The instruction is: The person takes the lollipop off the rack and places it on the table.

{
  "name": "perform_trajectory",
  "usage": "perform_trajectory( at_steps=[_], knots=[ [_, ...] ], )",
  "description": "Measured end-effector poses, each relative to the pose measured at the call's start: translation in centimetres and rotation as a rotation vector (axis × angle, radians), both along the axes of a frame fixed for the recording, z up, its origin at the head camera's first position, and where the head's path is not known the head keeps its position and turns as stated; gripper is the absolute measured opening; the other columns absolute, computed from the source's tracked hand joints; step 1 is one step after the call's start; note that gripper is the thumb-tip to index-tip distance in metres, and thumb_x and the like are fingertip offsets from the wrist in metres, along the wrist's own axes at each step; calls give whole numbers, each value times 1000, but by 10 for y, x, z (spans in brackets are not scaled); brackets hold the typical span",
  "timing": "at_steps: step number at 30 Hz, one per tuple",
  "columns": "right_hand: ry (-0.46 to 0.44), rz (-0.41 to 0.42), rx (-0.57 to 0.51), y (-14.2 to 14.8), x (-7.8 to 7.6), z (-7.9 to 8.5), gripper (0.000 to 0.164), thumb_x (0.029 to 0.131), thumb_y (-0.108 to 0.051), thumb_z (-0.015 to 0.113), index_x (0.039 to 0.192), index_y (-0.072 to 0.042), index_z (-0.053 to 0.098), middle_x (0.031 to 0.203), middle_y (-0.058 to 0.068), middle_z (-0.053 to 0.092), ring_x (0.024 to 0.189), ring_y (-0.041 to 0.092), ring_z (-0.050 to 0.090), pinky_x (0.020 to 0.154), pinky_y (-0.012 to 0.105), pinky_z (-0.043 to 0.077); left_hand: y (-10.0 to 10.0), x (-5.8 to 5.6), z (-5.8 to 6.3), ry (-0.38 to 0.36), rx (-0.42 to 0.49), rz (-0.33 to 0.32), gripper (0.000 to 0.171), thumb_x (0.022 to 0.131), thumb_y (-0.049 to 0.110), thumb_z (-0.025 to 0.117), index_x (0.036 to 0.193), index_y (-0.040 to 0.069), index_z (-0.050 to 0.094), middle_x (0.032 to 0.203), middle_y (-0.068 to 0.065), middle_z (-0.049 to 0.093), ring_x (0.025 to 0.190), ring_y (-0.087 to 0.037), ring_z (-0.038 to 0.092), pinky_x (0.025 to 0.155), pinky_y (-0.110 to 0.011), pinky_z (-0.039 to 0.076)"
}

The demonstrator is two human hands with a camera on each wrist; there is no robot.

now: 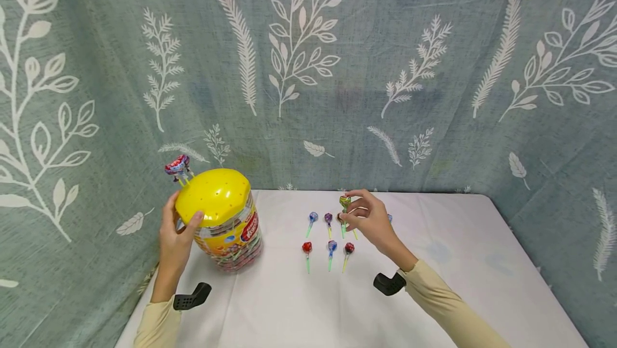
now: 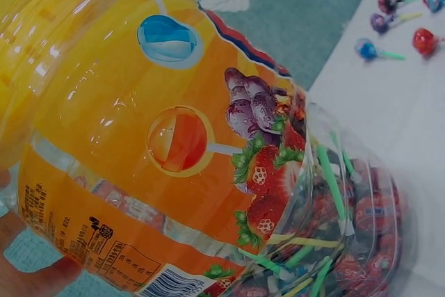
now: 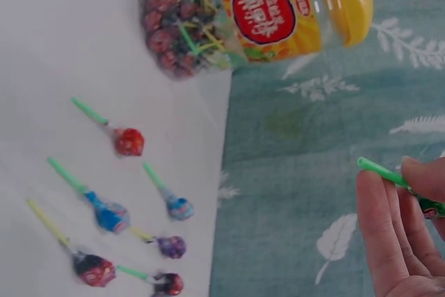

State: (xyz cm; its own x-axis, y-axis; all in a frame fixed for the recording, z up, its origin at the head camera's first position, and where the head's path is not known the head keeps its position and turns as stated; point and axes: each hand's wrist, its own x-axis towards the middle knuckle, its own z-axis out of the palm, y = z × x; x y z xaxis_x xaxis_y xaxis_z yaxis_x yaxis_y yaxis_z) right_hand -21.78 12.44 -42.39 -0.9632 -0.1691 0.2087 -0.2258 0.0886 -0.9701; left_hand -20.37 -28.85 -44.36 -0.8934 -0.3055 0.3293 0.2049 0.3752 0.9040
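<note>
The left hand (image 1: 177,235) grips a clear, orange-labelled plastic jar (image 1: 231,246), tilted, around its domed yellow lid (image 1: 218,194), whose left edge bears upright wrapped lollipops (image 1: 177,166). Right of the jar, the right hand (image 1: 373,222) pinches a green-wrapped lollipop (image 1: 345,201) above the white-covered table (image 1: 279,305), where 3 round, bright-wrapped lollipops (image 1: 332,246) form the nearer row.

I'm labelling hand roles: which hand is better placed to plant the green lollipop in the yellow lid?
Likely the right hand, which pinches the green lollipop; the left hand holds the yellow lid.
</note>
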Motion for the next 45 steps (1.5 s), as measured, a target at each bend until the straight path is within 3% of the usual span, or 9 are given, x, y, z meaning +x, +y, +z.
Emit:
perform_trajectory(
  at_steps=[19,30,45],
  knots=[
    [-148,-94,50,24,7,-58,50,79,4,71,124,0,51,90,21,59,77,41,63,58,44,54,-3,1,-2,21,8,-17,72,89,24,62,149,28,24,149,4,31,134,-21,30,102,-57,29],
    [-288,-186,82,32,8,-91,47,75,9,72,119,0,57,82,15,61,68,27,63,55,42,54,-2,2,-1,11,-26,2,68,90,29,62,148,34,25,146,10,33,130,-16,35,99,-52,34],
    [-348,-246,195,35,-2,-133,44,73,6,74,113,1,58,76,11,59,55,20,59,49,36,52,-2,2,-2,-11,-35,2,71,90,29,61,148,35,22,148,4,33,132,-19,34,100,-54,34]
  ],
)
